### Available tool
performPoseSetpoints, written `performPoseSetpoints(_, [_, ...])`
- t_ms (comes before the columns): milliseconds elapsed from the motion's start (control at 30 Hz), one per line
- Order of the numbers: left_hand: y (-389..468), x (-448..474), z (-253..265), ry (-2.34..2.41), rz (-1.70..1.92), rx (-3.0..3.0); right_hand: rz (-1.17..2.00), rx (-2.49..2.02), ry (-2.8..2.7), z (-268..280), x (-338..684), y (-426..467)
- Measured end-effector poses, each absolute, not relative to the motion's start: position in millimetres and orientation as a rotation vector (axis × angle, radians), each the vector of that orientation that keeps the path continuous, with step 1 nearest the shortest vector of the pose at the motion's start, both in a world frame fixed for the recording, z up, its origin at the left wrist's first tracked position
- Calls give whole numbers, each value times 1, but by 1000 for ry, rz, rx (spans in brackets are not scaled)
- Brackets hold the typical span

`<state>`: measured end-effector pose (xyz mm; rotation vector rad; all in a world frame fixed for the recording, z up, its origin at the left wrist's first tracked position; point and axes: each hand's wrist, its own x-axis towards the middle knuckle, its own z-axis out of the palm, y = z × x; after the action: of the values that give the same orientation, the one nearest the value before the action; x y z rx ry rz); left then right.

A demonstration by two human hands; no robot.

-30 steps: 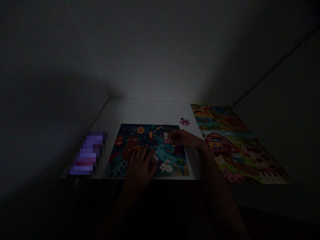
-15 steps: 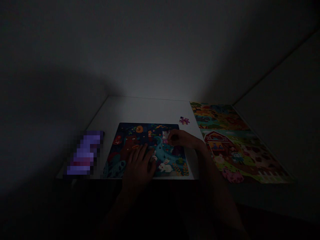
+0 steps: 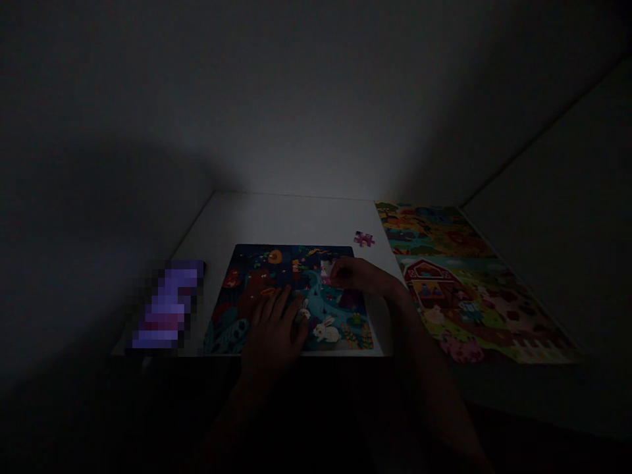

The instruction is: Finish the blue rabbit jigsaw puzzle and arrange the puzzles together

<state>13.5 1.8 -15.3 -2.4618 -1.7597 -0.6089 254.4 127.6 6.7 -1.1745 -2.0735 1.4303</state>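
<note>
A jigsaw puzzle [image 3: 257, 289] with a dark night-forest picture of animals lies flat on the white table, close to its front edge. My left hand [image 3: 276, 326] rests on the lower middle of it, fingers spread and pressing on the picture. Over the puzzle's upper right part, my right hand [image 3: 356, 273] is closed in a pinch beside a pale gap. A bit of pinkish puzzle piece [image 3: 325, 281] shows at its fingertips; the fingers cover much of it. Behind the puzzle, a loose purple-pink puzzle piece [image 3: 364, 239] lies on the table.
On the right lie a farm picture puzzle [image 3: 474, 303] and, beyond it, a wild-animal picture puzzle [image 3: 434, 230]. A blurred-out purple item [image 3: 165, 306] lies at the left. Walls stand behind the white table [image 3: 296, 217] and to the right. The light is very dim.
Almost nothing differs. My right fingertips have shifted very slightly at the gap, and the whole view has moved a touch. My left hand stays in place.
</note>
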Motion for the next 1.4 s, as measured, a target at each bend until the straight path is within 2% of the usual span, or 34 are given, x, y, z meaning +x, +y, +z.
performPoseSetpoints(233, [1, 13, -17, -1724, -620, -2457, 1352, -1145, -2159, 12, 252, 126])
performPoseSetpoints(467, [1, 14, -15, -1734, -635, -2454, 1133, -1206, -2162, 7, 239, 123])
performPoseSetpoints(733, [0, 14, -17, -1776, -666, -2460, 1189, -1202, -2207, 4, 241, 123])
performPoseSetpoints(800, [0, 14, -17, -1773, -672, -2455, 1084, -1223, -2143, 5, 249, 129])
performPoseSetpoints(967, [0, 14, -18, -1749, -652, -2422, 472, -1565, -1534, -5, 281, 158])
performPoseSetpoints(1033, [0, 14, -19, -1740, -645, -2425, 334, -1711, -1504, -14, 290, 166])
performPoseSetpoints(1200, [3, 12, -23, -1725, -663, -2437, 265, -1839, -1705, -30, 294, 170])
performPoseSetpoints(1400, [3, 12, -25, -1698, -691, -2414, 347, -1887, -1587, -24, 297, 170])
